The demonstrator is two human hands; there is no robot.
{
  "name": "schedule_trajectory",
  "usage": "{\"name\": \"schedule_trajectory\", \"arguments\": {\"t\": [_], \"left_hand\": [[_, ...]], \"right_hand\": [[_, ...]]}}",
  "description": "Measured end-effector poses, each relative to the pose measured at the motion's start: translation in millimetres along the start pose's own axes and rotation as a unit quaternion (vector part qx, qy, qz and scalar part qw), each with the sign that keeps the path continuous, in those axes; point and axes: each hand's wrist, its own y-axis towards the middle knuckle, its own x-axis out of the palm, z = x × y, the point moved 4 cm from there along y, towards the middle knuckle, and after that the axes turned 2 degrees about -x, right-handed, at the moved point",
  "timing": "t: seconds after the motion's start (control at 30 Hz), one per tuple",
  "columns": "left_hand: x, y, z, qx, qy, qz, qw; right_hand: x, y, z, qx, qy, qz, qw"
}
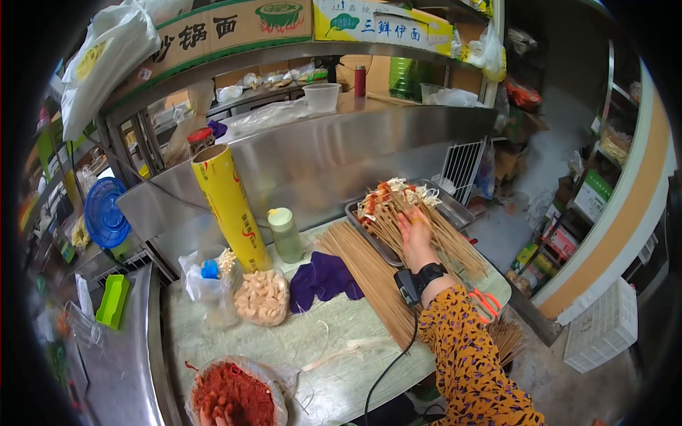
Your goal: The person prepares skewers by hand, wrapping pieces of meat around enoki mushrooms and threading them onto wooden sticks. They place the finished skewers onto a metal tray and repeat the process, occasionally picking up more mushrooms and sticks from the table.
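Observation:
My right hand [417, 234] reaches over the loaded skewers [387, 202] in a metal tray [460, 211], its fingers stretched out against the thin sticks. White strands and reddish pieces of food show at the skewers' far ends. Beside the tray lies a wide row of bare bamboo sticks [366, 273]. At the bottom edge, the powder-coated fingers of my left hand [213, 412] are curled into red powder [238, 390] in a plastic bag [278, 406]; the rest of that hand is out of frame. Orange-handled scissors [485, 304] lie by my right forearm.
A tall yellow roll [229, 209] stands near a lidded jar [285, 234]. In front are a bag of pale pieces [261, 298] and a purple cloth [323, 279]. A steel panel [320, 156] backs the table, and a white crate [604, 326] sits on the floor at right.

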Motion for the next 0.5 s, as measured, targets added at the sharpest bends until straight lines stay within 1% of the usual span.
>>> {"name": "schedule_trajectory", "arguments": {"t": [0.03, 0.07, 0.1, 0.13, 0.17, 0.2, 0.23, 0.27, 0.33, 0.37, 0.4, 0.43, 0.47, 0.5], "left_hand": [[1, 0, 0, -0.004, 0.005, 0.002, 1.0], [3, 1, 1, 0.005, -0.023, 0.016, 1.0], [4, 1, 0, 0.013, -0.05, 0.032, 0.998], [-2, 7, -18, 0.004, -0.042, 0.038, 0.998], [-11, 17, -45, -0.019, -0.102, 0.018, 0.994], [-31, 11, -69, -0.047, -0.155, 0.005, 0.987], [-34, 6, -68, -0.048, -0.138, 0.015, 0.989], [-31, 8, -63, -0.049, -0.121, 0.024, 0.991], [-33, 8, -65, -0.039, -0.128, 0.012, 0.991], [-31, 7, -61, -0.03, -0.144, 0.015, 0.989], [-31, 8, -61, -0.037, -0.142, 0.022, 0.989], [-30, 8, -60, -0.034, -0.143, 0.007, 0.989], [-28, 8, -58, -0.03, -0.146, -0.011, 0.989], [-24, 7, -53, -0.036, -0.154, 0.005, 0.987]], "right_hand": [[-2, -2, 3, 0.003, 0.001, 0.012, 1.0], [-3, -2, 4, 0.009, -0.002, 0.013, 1.0], [-5, -2, 7, 0.057, 0.023, 0.023, 0.998], [-5, -7, 11, 0.11, 0.045, 0.035, 0.992], [-5, -15, 12, 0.15, 0.071, -0.001, 0.986], [-4, -23, 16, 0.184, 0.089, -0.038, 0.978], [-2, -29, 21, 0.208, 0.053, -0.123, 0.969], [8, -56, 12, 0.21, 0.005, -0.165, 0.964], [31, -116, -6, 0.211, -0.107, -0.277, 0.931], [37, -140, -10, 0.223, -0.113, -0.279, 0.927], [44, -166, -11, 0.207, -0.234, -0.358, 0.88], [45, -188, -7, 0.186, -0.349, -0.429, 0.812], [41, -203, 2, 0.169, -0.377, -0.466, 0.783], [41, -216, 4, 0.067, -0.446, -0.521, 0.725]]}}
